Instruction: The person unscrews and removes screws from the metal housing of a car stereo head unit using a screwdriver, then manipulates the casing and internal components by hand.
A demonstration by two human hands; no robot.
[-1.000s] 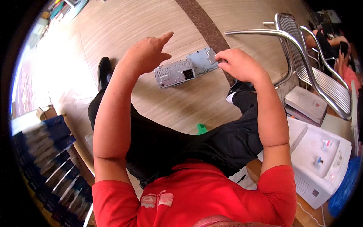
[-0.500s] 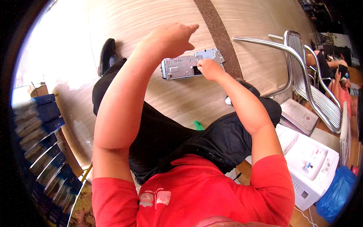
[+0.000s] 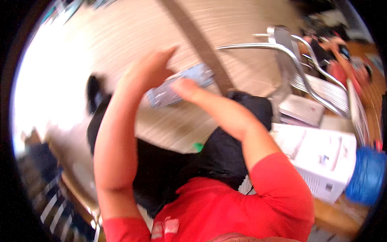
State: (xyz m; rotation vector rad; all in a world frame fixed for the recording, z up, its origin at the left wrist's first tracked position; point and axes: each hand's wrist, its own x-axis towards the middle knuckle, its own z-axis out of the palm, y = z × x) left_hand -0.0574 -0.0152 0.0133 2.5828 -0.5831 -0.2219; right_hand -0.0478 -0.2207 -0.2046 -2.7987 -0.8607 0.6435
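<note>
A silver-grey metal electronic unit with a lighter flat section at its right lies on the floor between my feet, blurred by motion. My left hand hovers at the unit's upper left with the index finger stretched out and nothing visible in it. My right hand is over the middle of the unit, its fingers smeared, so whether it touches or grips anything is unclear. A small green object lies on the floor nearer my body.
A steel chair stands at the right, near thick books, a white water dispenser and a blue jug or bag. Another person is beyond the chair. Blue stacked items fill the lower left.
My right hand has moved leftward from the unit's right end to its middle. My left arm shifted up and right, then back left. The view has swung and is now blurred.
</note>
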